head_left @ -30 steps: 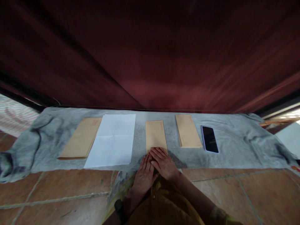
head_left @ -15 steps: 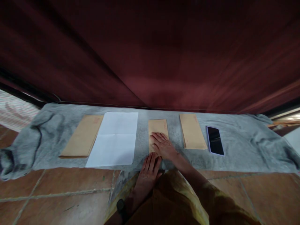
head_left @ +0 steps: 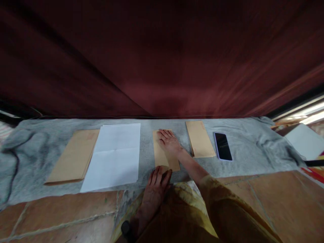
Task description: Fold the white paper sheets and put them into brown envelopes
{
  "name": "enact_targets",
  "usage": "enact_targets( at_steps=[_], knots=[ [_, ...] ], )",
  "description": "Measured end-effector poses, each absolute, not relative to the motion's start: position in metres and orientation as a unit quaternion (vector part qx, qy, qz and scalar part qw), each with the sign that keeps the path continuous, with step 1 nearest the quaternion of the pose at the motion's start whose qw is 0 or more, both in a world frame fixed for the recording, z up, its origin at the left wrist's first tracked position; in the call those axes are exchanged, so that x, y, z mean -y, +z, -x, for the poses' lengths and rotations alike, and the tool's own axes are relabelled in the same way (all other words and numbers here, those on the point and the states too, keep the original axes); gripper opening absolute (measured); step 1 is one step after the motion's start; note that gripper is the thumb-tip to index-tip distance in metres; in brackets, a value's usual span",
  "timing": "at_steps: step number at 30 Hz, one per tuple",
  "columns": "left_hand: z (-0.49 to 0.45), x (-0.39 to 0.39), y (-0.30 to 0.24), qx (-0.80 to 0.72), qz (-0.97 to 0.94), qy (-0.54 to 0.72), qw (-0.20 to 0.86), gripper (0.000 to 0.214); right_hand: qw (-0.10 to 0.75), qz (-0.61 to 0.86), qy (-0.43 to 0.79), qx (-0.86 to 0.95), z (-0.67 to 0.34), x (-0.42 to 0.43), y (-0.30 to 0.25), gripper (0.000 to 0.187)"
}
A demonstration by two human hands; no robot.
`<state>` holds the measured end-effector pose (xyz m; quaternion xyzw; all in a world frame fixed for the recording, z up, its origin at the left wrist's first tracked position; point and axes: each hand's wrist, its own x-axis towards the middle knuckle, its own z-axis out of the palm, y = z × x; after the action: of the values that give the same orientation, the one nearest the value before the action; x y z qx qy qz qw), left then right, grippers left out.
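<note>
A brown envelope (head_left: pixel 162 157) lies lengthwise in the middle of a grey cloth (head_left: pixel 240 162) spread on the floor. My right hand (head_left: pixel 169 141) lies flat on the envelope's far end, fingers stretched out and together. My left hand (head_left: pixel 155 185) rests flat at the envelope's near edge, fingers open, tips touching the paper. White sheets (head_left: pixel 113 155) lie to the left of the envelope.
A stack of brown envelopes (head_left: pixel 73 157) sits at the left, partly under the white sheets. Another envelope stack (head_left: pixel 199 139) and a dark phone (head_left: pixel 222 146) lie to the right. A dark red curtain (head_left: pixel 162 57) hangs behind. Terracotta floor tiles (head_left: pixel 63 216) run in front.
My right hand has slid along the envelope from its near end to its far end. My left hand stayed at the near edge. The view shifted slightly.
</note>
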<state>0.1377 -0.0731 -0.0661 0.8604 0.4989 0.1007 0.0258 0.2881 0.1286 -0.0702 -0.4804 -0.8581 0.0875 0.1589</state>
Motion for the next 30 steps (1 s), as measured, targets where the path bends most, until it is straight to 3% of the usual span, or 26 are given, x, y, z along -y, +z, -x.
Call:
enact_targets(
  at_steps=[8,20,30],
  knots=[
    [-0.144,0.072,-0.064,-0.51,-0.854,0.1,-0.009,0.062,0.157,0.512,0.08,0.841,-0.318,-0.114,-0.064,0.045],
    [-0.147,0.073,-0.063,-0.528,-0.847,0.055,0.001,0.052,0.144,0.475,0.124,0.859,-0.351,0.044,-0.061,0.053],
    [-0.14,0.076,-0.06,-0.504,-0.86,0.08,0.014,0.058,0.145,0.469,0.122,0.863,-0.353,0.068,-0.056,0.057]
  ],
)
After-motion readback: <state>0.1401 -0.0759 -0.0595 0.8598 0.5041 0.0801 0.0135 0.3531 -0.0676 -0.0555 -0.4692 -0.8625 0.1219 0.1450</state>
